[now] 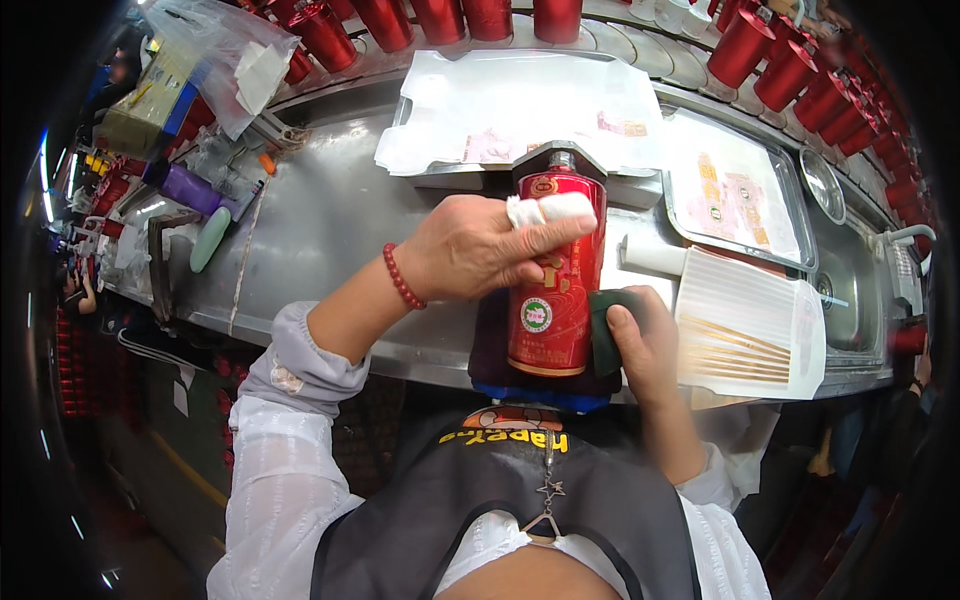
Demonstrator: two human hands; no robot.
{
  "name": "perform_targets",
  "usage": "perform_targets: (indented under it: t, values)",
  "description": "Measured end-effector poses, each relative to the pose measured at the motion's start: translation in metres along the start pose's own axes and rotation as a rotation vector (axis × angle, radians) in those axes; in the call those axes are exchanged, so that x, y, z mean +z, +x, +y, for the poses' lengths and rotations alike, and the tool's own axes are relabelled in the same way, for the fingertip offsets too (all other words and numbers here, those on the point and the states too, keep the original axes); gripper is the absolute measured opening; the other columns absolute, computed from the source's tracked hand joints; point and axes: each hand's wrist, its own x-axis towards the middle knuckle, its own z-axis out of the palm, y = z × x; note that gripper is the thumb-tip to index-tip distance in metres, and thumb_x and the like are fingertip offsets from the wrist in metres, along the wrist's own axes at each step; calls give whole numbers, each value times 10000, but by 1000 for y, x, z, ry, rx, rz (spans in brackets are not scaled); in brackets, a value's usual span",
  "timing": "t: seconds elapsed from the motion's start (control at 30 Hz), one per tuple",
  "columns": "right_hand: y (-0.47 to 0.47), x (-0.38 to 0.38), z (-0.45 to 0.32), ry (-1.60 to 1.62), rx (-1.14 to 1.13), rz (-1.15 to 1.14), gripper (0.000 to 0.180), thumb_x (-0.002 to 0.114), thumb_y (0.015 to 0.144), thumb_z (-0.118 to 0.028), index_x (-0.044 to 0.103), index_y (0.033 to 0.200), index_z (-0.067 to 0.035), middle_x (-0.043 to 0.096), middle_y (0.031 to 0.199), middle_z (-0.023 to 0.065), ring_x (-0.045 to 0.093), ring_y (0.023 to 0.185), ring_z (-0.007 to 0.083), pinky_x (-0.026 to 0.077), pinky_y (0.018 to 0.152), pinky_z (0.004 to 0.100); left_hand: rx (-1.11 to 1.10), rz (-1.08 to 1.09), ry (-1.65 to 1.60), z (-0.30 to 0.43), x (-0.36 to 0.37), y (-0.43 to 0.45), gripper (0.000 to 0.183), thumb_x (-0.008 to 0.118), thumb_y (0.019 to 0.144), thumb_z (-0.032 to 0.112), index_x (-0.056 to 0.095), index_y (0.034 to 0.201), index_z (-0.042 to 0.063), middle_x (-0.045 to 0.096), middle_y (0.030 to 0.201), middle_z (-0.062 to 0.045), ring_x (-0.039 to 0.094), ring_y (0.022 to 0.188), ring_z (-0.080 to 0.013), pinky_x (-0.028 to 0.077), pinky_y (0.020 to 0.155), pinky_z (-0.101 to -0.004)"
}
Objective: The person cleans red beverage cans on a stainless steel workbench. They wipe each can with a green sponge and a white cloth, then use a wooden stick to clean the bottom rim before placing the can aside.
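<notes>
A glossy red bottle [551, 330] with gold lettering and a round white-and-green emblem lies before me, its neck pointing away. Beyond the neck is a dark angular piece [596, 166], and a dark pad [491, 345] shows under the bottle's base. Across the bottle's upper face lies my left hand [480, 244], touching it with extended fingers, some wrapped in white material. Whether those fingers grip the bottle is unclear. My right hand [646, 337], slightly blurred, pinches a dark green flexible scraper or pad [609, 330] against or close beside the bottle's right side.
White decal sheets [525, 82] lie at the back, others in a clear tray [806, 251]. Gold-striped strips [735, 330] are right of my right hand, near a metal sink [847, 315]. Red bottles [555, 22] line a conveyor [645, 52]. A purple bottle [187, 187] is left.
</notes>
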Motion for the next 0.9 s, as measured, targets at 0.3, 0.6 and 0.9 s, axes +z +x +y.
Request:
perform_targets:
  t: [0.3, 0.6, 0.9]
  values:
    - [-2, -1, 2, -2, -53, 16, 287, 694, 992, -267, 629, 1037, 8, 664, 822, 46, 588, 753, 100, 495, 688, 261, 2, -128, 60, 51, 8, -22, 486, 631, 967, 402, 656, 1377, 143, 722, 1199, -137, 734, 872, -295, 608, 783, -367]
    - [1, -1, -8, 195, -11, 73, 213, 708, 991, -203, 641, 1021, -3, 672, 823, 5, 585, 742, 54, 485, 655, 221, -63, 118, 55, 44, 26, -18, 542, 674, 927, 381, 607, 1433, 199, 728, 977, -92, 667, 688, -268, 560, 624, -387]
    - [22, 7, -19, 200, -80, 84, 194, 721, 971, -179, 659, 976, 4, 689, 809, 24, 590, 729, 76, 488, 647, 249, -19, 22, 96, 75, 27, -28, 445, 625, 993, 378, 659, 1357, 124, 725, 1171, -159, 734, 905, -324, 602, 786, -401]
